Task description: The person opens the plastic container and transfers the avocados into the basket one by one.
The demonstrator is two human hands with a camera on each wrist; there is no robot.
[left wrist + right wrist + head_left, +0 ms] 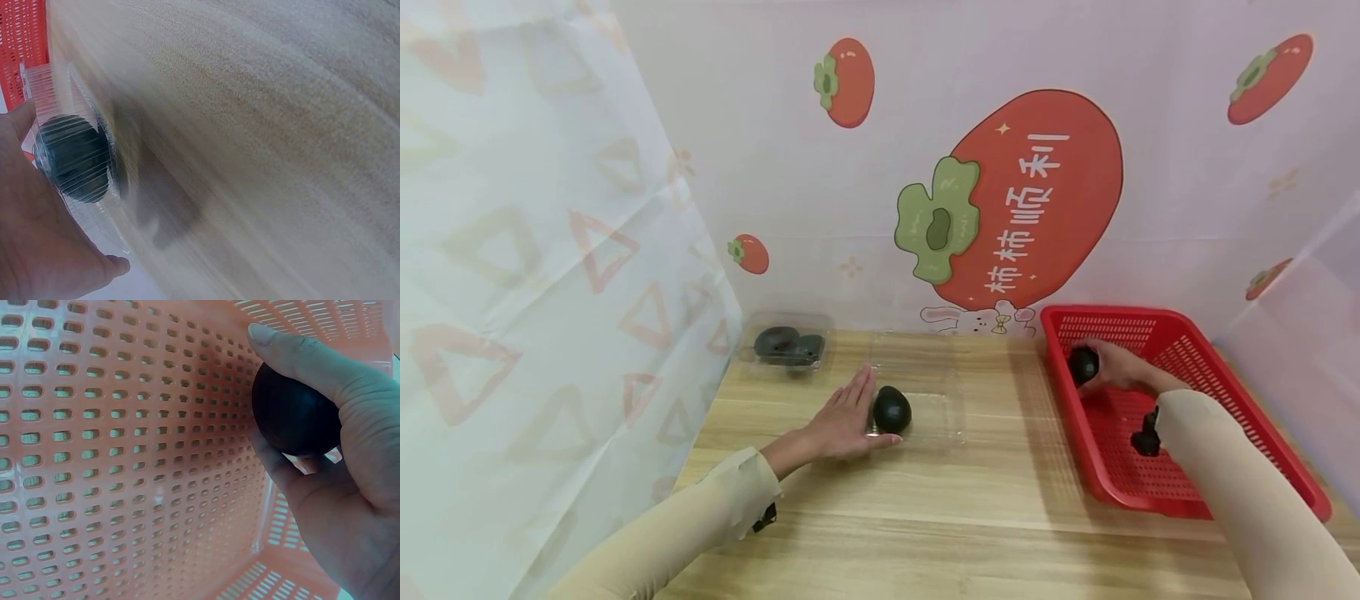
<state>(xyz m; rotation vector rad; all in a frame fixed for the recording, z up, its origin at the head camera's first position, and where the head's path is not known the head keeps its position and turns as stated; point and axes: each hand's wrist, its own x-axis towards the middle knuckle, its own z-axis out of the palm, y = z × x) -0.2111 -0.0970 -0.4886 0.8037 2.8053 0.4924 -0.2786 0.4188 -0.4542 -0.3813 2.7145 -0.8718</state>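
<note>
Inside the red basket (1150, 467), close to its left wall, my right hand (1116, 367) grips a dark avocado (1083, 365). The right wrist view shows the thumb over the top of this avocado (294, 412) and fingers curled beneath. My left hand (846, 421) lies with straight fingers along the left side of an open clear plastic box (936, 417), its thumb stretched across the front edge. One dark avocado (892, 410) sits in the left part of that box. Through the ribbed clear wall, the left wrist view shows the same avocado (74, 156).
A second clear plastic box (786, 318) with dark avocados in it stands at the back left of the wooden table (880, 533). The lid (913, 350) of the open box leans back toward the persimmon-print cloth (820, 183) behind.
</note>
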